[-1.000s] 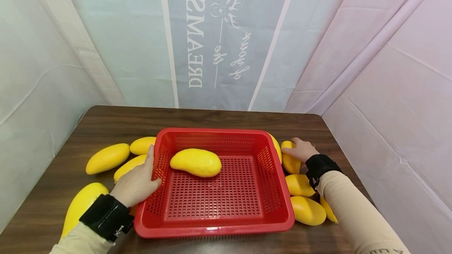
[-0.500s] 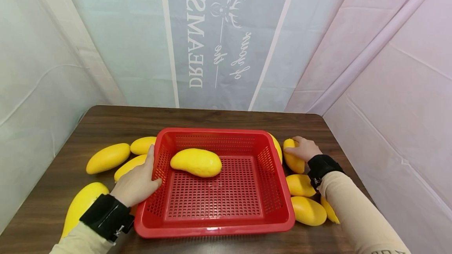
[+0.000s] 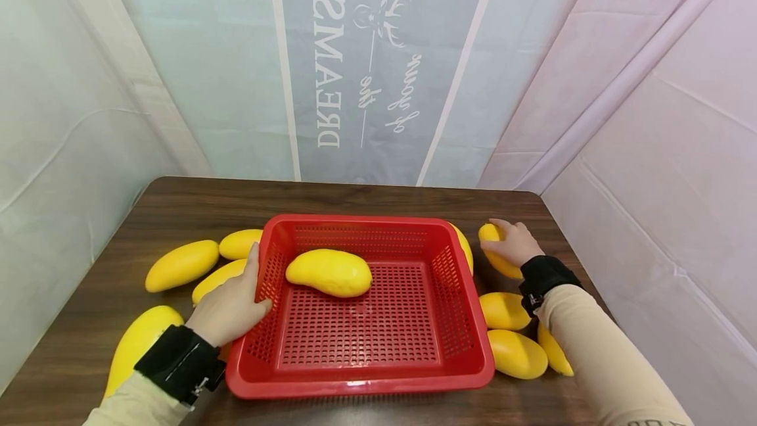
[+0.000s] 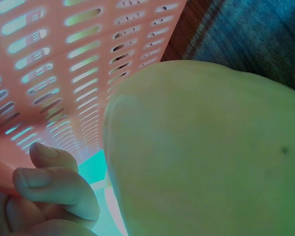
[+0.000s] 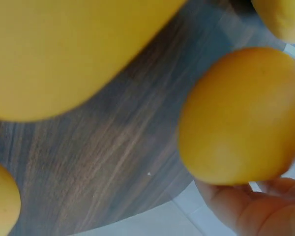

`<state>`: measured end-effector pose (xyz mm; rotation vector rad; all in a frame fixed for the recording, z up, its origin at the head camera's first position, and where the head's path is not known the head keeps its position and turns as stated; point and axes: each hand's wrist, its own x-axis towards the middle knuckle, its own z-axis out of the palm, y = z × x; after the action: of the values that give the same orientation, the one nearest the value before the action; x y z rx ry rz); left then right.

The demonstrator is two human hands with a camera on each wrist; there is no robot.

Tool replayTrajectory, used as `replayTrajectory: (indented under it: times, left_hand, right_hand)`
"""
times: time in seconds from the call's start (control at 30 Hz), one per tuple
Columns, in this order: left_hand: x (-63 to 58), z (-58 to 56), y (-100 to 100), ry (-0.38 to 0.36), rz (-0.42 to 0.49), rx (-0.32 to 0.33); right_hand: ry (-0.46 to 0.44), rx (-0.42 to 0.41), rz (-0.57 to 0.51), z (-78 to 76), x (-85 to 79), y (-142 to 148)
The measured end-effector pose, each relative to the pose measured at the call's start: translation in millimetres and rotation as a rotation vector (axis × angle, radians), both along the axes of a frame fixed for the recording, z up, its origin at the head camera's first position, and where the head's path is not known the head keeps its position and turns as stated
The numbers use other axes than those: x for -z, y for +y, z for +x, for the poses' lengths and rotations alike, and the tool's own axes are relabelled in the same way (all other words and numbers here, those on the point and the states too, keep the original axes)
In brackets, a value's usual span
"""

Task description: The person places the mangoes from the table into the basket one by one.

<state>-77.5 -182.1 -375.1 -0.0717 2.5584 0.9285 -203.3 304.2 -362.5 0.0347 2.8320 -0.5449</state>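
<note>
My left hand [image 3: 227,307] grips the left rim of a red plastic basket [image 3: 355,388], thumb over the inside. Curled fingers [image 4: 54,187] show at the slotted wall in the left wrist view. One yellow mango [image 3: 328,273] lies inside the basket, towards its left. Right of the basket, my right hand [image 3: 516,242] holds another mango [image 3: 497,250] between thumb and fingers. That held mango [image 5: 241,118] appears at the right of the right wrist view, with fingers [image 5: 265,209] under it. Part of it is hidden behind the hand.
Several mangoes [image 3: 182,266] lie left of the basket, one large mango [image 3: 138,347] beside my left wrist. More mangoes [image 3: 516,354] lie to the right, below my right hand. The dark wooden table [image 3: 355,197] meets a hanging cloth [image 3: 378,84] at the back.
My right hand has shifted slightly to the right and away from the basket, turning the mango it holds. My left hand and the basket have stayed in place.
</note>
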Motion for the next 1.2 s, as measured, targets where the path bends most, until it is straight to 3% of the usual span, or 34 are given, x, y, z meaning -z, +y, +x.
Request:
replayTrajectory:
  times: [0.43,0.77,1.2]
  left_hand:
    - [1.2,-0.3,-0.7,-0.001,0.0,0.0]
    - [0.7,-0.4,-0.5,0.002,0.0,0.001]
    - [0.3,-0.2,0.0,0.005,-0.006,0.003]
  right_hand:
    - [0.122,0.05,-0.022,-3.2,-12.7,-4.9]
    - [0.216,-0.007,0.057,-8.0,-26.6,-18.7]
    - [0.277,-0.076,-0.036,-9.4,-48.0,-52.0]
